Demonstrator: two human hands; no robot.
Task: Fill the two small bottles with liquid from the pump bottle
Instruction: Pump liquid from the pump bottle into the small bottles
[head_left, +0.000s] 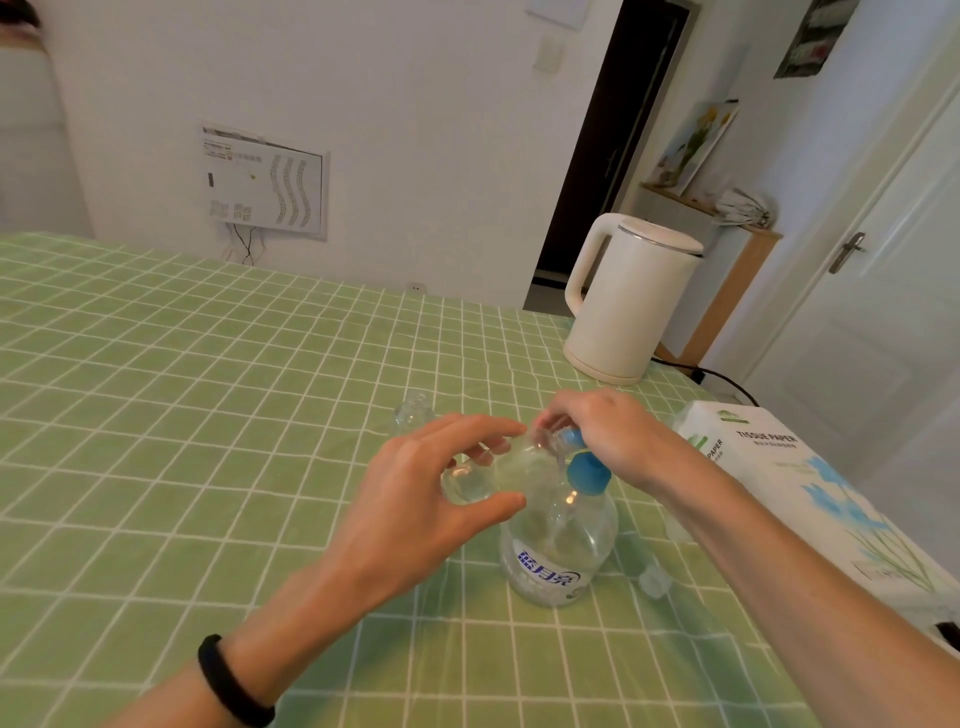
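Observation:
A clear pump bottle (558, 551) with a blue pump collar and a blue-lettered label stands on the green checked tablecloth. My right hand (597, 431) rests on top of the blue pump head, fingers curled over it. My left hand (431, 493) holds a small clear bottle (488, 470) tilted on its side, its mouth up against the pump spout. A second small clear bottle (414, 413) stands upright on the cloth just beyond my left hand. Two small clear caps (653, 579) lie to the right of the pump bottle.
A white electric kettle (626, 301) stands at the table's far right with its black cord trailing off the edge. A pack of tissue paper (795, 488) lies along the right side. The green tablecloth (182, 415) stretches out to the left.

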